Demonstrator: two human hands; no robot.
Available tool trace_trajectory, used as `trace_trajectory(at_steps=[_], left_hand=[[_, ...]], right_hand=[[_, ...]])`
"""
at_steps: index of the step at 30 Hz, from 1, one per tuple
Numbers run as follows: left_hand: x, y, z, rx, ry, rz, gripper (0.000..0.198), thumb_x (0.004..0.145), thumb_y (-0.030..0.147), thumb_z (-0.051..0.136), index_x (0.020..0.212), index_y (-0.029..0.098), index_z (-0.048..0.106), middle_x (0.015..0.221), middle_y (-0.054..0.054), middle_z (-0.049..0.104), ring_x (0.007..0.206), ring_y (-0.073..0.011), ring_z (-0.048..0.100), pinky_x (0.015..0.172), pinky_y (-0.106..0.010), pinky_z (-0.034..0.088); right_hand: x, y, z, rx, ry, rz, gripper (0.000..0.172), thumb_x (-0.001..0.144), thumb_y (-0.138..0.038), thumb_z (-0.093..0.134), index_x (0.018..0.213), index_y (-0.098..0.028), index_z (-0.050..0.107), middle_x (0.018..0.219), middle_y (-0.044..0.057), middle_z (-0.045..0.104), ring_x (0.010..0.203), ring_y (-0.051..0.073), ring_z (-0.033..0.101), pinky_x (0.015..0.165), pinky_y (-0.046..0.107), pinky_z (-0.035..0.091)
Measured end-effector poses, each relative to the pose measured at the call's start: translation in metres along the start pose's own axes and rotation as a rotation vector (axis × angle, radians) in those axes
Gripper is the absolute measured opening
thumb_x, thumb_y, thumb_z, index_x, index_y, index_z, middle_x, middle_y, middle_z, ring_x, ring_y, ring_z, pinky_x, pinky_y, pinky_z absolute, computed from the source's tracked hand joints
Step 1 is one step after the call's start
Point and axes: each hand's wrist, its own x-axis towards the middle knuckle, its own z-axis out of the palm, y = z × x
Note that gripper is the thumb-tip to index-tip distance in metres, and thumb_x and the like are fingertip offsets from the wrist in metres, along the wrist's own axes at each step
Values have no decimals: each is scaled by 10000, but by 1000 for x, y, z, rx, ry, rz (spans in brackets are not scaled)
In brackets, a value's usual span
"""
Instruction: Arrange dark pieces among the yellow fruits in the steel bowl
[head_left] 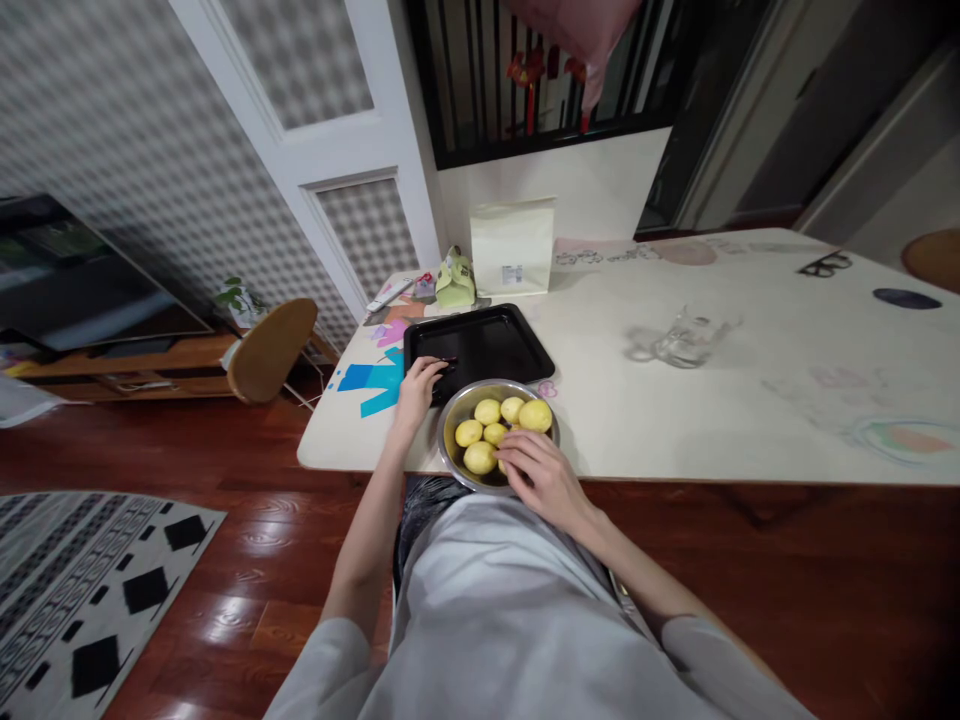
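Several yellow lemons (487,411) lie in a round metal bowl (448,450) at the table's near edge, in front of my body. My right hand (541,474) reaches into the bowl from the right, its fingers and thumb around a lemon mostly hidden under it. Behind the bowl lies a black rectangular baking tray (487,345). Over the tray's near left corner is my left hand (418,392), fingers apart and slightly bent, with the tips above or on the tray. Nothing shows in that hand. Whether it presses on the tray is unclear.
A cream paper bag (513,245) stands behind the tray, beside a small green package (454,280). To the right on the white table (660,430) are a clear glass jug (686,338) and black glasses (827,263). A wooden chair (273,350) stands left of the table.
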Motion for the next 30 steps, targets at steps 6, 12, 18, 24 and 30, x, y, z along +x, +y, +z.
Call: trace_trajectory(at_steps=[6, 12, 18, 24, 30], left_hand=[[-14, 50, -18, -38, 16, 91, 264, 1043, 173, 503, 1205, 222, 706, 1234, -87, 656, 1165, -196, 655, 1031, -359, 570], [-38, 92, -15, -181, -142, 158, 290, 1049, 159, 489, 1230, 233, 703, 1219, -91, 663, 1156, -185, 665, 1012, -340, 577], [-48, 96, -4, -240, -201, 151, 297, 1047, 176, 494, 1256, 242, 694, 1242, -106, 662, 1179, -209, 670, 1019, -383, 579], [-48, 97, -2, -258, -233, 108, 271, 1049, 182, 492, 1209, 229, 706, 1199, -96, 684, 1145, -199, 683, 1018, -359, 574], [-48, 96, -3, -254, -257, 85, 277, 1047, 174, 489, 1200, 231, 713, 1198, -86, 694, 1143, -196, 689, 1026, -353, 570]], right_hand=[[12, 4, -7, -29, 97, 61, 256, 983, -108, 534, 1140, -224, 700, 1088, 90, 746, 1088, 256, 670, 973, 479, 570], [24, 8, -5, -121, 112, 147, 324, 1003, -166, 530, 1295, -229, 654, 1187, 103, 737, 1213, 292, 625, 1026, 505, 512], [24, 10, 8, -121, 73, 214, 294, 1005, -215, 526, 1260, -228, 671, 1154, 108, 740, 1141, 297, 642, 1017, 514, 490], [23, 11, 7, -130, 62, 243, 188, 994, -205, 542, 1107, -218, 691, 1052, 93, 742, 1044, 283, 648, 986, 491, 472], [20, 11, 2, -206, 60, 236, 174, 969, -149, 539, 1056, -219, 673, 1044, 84, 752, 1084, 283, 646, 1061, 525, 408]])
